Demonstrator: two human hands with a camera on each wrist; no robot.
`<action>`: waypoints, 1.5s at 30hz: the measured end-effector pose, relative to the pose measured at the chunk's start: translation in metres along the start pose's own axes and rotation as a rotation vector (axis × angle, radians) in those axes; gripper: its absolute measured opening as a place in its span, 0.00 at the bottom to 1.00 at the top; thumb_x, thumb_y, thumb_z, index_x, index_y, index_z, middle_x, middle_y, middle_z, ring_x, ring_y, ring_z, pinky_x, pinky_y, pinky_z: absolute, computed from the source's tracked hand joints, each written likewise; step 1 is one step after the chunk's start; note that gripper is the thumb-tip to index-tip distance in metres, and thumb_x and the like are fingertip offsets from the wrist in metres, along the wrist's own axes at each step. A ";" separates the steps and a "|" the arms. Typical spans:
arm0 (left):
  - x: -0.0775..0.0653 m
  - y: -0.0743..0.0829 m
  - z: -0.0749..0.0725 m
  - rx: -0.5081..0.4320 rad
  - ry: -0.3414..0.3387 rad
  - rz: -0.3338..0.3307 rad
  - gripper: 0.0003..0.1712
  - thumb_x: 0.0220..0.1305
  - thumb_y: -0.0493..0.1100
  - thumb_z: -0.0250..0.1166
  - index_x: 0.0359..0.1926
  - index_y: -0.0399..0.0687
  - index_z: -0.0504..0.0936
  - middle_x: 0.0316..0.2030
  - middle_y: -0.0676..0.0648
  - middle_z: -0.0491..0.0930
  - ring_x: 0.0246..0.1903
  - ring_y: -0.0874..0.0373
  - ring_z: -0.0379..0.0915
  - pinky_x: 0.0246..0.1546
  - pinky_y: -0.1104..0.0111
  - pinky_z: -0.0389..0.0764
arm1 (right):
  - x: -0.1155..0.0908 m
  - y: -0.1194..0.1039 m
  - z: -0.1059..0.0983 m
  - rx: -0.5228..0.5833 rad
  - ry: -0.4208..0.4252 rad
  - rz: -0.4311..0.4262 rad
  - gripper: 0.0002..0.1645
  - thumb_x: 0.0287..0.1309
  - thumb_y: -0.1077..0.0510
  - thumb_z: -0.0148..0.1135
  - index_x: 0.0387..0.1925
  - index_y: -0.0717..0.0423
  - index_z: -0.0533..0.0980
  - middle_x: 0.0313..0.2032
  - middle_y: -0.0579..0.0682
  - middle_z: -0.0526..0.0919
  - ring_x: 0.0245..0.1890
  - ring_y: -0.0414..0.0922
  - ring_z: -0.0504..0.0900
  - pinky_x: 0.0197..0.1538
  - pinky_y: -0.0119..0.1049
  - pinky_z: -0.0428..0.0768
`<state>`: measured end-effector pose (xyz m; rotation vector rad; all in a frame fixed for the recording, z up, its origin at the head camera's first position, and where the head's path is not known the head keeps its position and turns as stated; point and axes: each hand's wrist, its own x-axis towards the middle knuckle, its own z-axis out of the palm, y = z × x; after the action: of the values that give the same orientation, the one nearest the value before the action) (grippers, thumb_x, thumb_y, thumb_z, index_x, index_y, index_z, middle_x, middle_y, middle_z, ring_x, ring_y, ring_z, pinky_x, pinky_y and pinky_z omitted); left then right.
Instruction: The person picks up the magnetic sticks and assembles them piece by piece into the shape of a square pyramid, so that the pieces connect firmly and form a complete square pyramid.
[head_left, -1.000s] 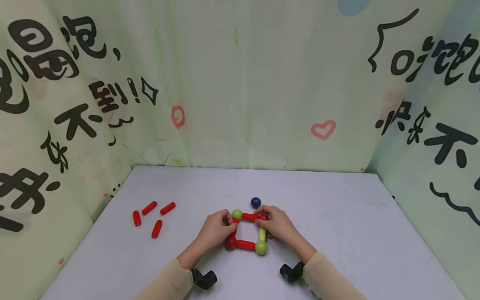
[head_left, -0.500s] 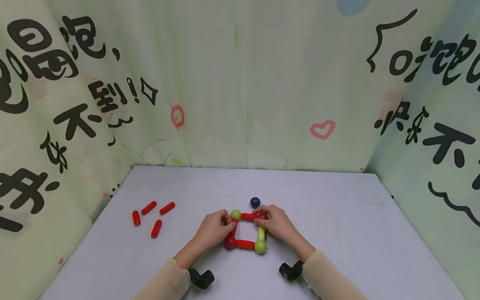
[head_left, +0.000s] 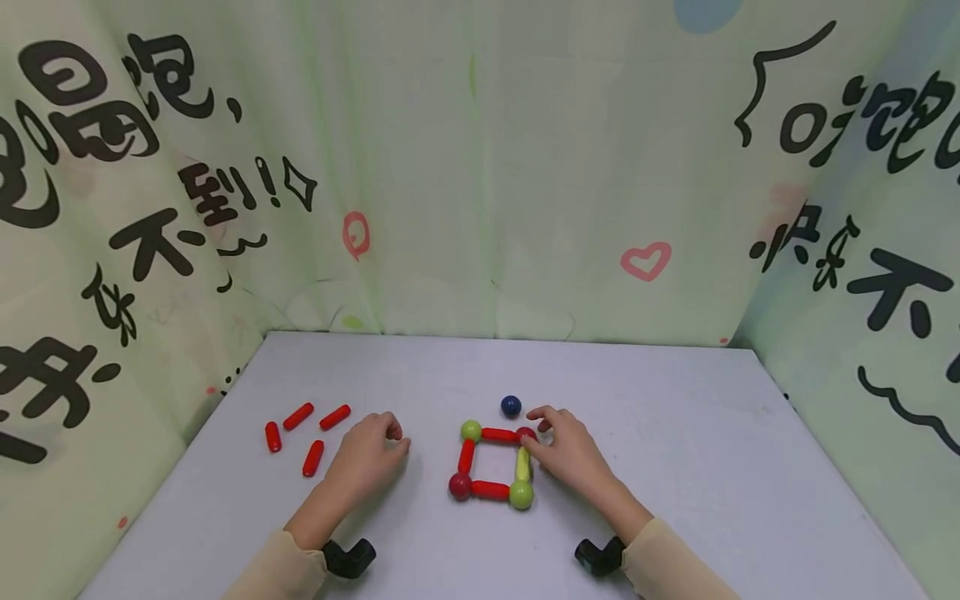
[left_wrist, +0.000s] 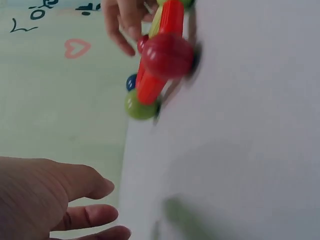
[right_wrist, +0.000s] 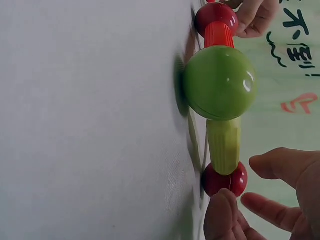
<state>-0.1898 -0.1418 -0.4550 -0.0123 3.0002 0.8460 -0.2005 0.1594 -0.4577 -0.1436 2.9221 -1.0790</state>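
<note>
1. Leftward goes the person's left hand (head_left: 366,454): half a second ago it was on the left side of the four-sided frame of glossy plastic-looking rods and balls (head_left: 491,491); now it is clear of it. The right hand (head_left: 572,452) has loosened its fingers.
2. On my left wrist view, the left fingertips stand apart with nothing between them.
3. On my right wrist view, the right fingers are spread around the frame's far-right glossy red ball (right_wrist: 212,183), not clamped; whether one touches, I cannot tell.
4. I find the frame flat on the white table (head_left: 637,400), between the hands, nearer the right.
5. I judge the key relation to be leftward: the nearest loose red ribless-looking rod (head_left: 313,458) lies just left of the left hand, long axis running away from the person, far end tipped right.
</note>
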 end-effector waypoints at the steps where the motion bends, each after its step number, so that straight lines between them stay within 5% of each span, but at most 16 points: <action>1: -0.001 -0.004 -0.006 0.024 0.000 -0.002 0.13 0.63 0.45 0.73 0.41 0.45 0.80 0.36 0.46 0.78 0.36 0.54 0.73 0.39 0.61 0.84 | -0.002 0.000 -0.001 -0.006 -0.003 0.009 0.22 0.61 0.55 0.71 0.56 0.54 0.79 0.42 0.52 0.82 0.34 0.44 0.76 0.35 0.34 0.77; 7: -0.008 -0.025 -0.039 0.194 -0.029 0.004 0.19 0.60 0.41 0.75 0.47 0.38 0.78 0.41 0.37 0.76 0.43 0.43 0.72 0.41 0.54 0.83 | -0.010 -0.002 -0.001 -0.017 -0.045 0.059 0.25 0.60 0.53 0.73 0.57 0.54 0.78 0.34 0.47 0.84 0.31 0.41 0.77 0.33 0.33 0.78; 12: -0.014 -0.036 -0.051 0.285 -0.041 -0.001 0.25 0.57 0.38 0.75 0.52 0.32 0.77 0.46 0.30 0.75 0.47 0.36 0.73 0.46 0.46 0.84 | -0.012 -0.006 0.002 0.002 -0.058 0.072 0.29 0.59 0.54 0.74 0.59 0.56 0.76 0.31 0.46 0.84 0.29 0.42 0.77 0.33 0.34 0.77; 17: -0.016 -0.044 -0.050 0.306 -0.037 0.009 0.23 0.57 0.34 0.73 0.51 0.30 0.77 0.44 0.30 0.76 0.45 0.35 0.75 0.46 0.42 0.84 | -0.010 -0.006 0.006 0.009 -0.051 0.073 0.30 0.56 0.56 0.75 0.60 0.57 0.76 0.32 0.48 0.82 0.29 0.43 0.76 0.32 0.34 0.77; 24: -0.013 -0.052 -0.052 0.263 -0.027 0.004 0.23 0.60 0.31 0.70 0.54 0.29 0.75 0.45 0.28 0.75 0.43 0.36 0.75 0.43 0.44 0.85 | -0.009 -0.005 0.005 0.034 -0.028 0.084 0.30 0.55 0.58 0.74 0.59 0.59 0.77 0.52 0.59 0.78 0.35 0.46 0.76 0.34 0.33 0.79; 32: -0.006 -0.065 -0.049 0.264 -0.060 -0.007 0.23 0.64 0.30 0.66 0.58 0.28 0.73 0.41 0.30 0.76 0.35 0.43 0.76 0.41 0.46 0.86 | -0.008 -0.001 0.001 0.110 -0.058 0.103 0.31 0.57 0.62 0.70 0.63 0.59 0.75 0.53 0.59 0.78 0.32 0.44 0.77 0.33 0.33 0.81; 45: 0.002 -0.050 -0.038 0.224 -0.014 0.021 0.18 0.62 0.32 0.70 0.52 0.33 0.78 0.38 0.38 0.78 0.37 0.47 0.75 0.41 0.54 0.86 | -0.006 0.004 0.000 0.223 -0.083 0.142 0.29 0.59 0.62 0.71 0.62 0.58 0.75 0.54 0.60 0.80 0.23 0.43 0.80 0.32 0.36 0.85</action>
<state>-0.1923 -0.2039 -0.4488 0.0296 3.0673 0.5041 -0.1949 0.1629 -0.4609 0.0232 2.6694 -1.3278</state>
